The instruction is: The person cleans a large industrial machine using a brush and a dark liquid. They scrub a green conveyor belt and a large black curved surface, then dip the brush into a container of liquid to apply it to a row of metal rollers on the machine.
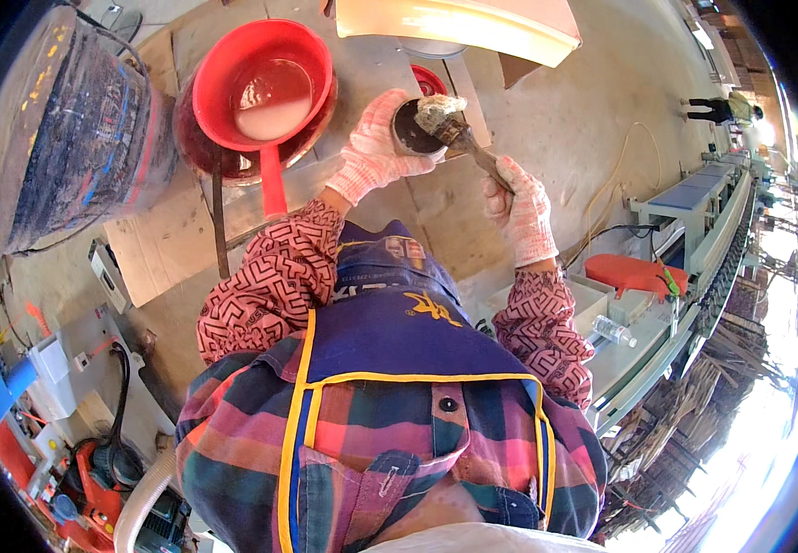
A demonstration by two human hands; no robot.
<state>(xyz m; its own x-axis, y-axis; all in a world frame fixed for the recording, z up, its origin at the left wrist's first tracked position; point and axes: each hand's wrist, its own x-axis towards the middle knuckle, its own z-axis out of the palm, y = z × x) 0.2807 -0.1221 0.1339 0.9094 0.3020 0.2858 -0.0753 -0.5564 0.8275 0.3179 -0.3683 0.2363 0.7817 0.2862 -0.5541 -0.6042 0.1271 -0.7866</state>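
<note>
My left hand (371, 152), in a whitish-pink glove, is wrapped round a small round cup (408, 134) with a dark inside. In my right hand (523, 217), gloved alike, is the handle of a brush (477, 157). Its bristle end, coated in something pale and lumpy, lies over the cup's rim. To the left of my left hand, a red dipper (210, 101) with a long handle holds some pinkish-white liquid. The dipper rests on a dark red basin (187, 152).
A large paint-stained bucket (86, 138) stands at the far left, near brown cardboard (164, 249). A pale board or box (463, 23) juts in at the top. Machinery (104, 470) fills the lower left; a long conveyor (694, 198) runs along the right. Another person (726, 111) stands far off.
</note>
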